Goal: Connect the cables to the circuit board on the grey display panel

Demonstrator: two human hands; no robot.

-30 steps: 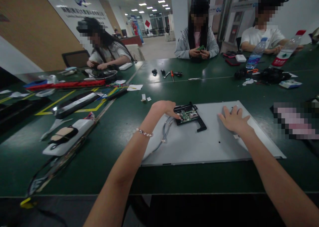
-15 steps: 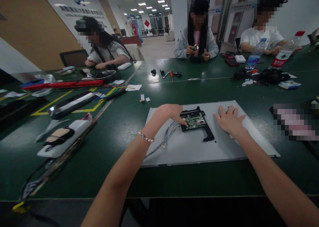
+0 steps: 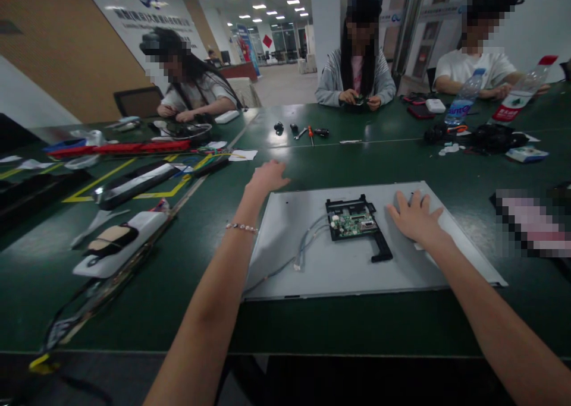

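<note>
A flat grey-white panel (image 3: pixel 312 275) lies on the green table. On it rests a green circuit board (image 3: pixel 352 223) in a black plastic frame (image 3: pixel 381 248), with a bundle of thin grey cables (image 3: pixel 303 242) running off its left side. My right hand (image 3: pixel 417 216) is spread flat on the panel, to the right of the frame. Just past the panel's far left corner is my left hand (image 3: pixel 267 177), over the table, fingers apart and nothing visible in it. Whether it touches the table I cannot tell.
Several small tools, including an orange-handled screwdriver (image 3: pixel 311 135), lie beyond the panel. Two bottles, one with a red cap (image 3: pixel 520 94), stand at the far right. A white device (image 3: pixel 120 245) and cables lie on the left. A person in a grey jacket (image 3: pixel 328 76) sits opposite.
My left hand has moved off the circuit board, away to the left past the panel's corner. The black frame sits slightly lower and more to the right in view. My right hand stays on the panel.
</note>
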